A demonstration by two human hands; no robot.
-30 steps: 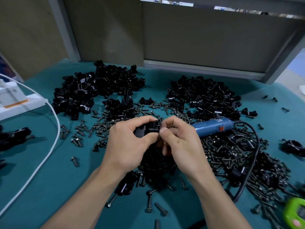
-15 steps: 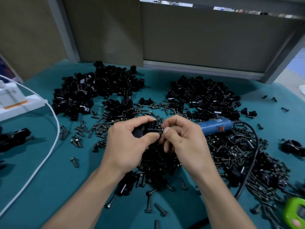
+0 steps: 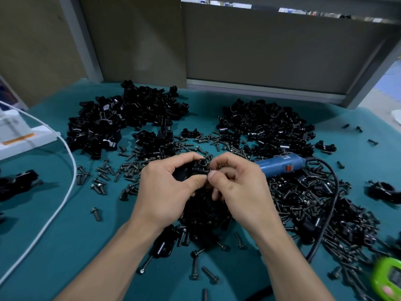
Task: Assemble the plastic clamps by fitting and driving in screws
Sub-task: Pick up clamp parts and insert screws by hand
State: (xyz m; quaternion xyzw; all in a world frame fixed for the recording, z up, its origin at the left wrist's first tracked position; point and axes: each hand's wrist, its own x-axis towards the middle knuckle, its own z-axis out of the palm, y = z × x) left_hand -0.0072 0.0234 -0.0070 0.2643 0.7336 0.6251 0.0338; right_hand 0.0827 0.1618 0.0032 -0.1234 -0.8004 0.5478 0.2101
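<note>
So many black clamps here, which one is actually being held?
The clamp gripped by the left hand, with the right hand pinching at its side; every other clamp lies loose on the teal table.

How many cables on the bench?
2: a white cable curving down the left side, a black cable running from the blue screwdriver on the right. Others may be hidden.

Assembly workbench: teal mat [image 3: 54, 246] heaped with clamp parts [image 3: 267, 127], screws [image 3: 303, 198].
</note>
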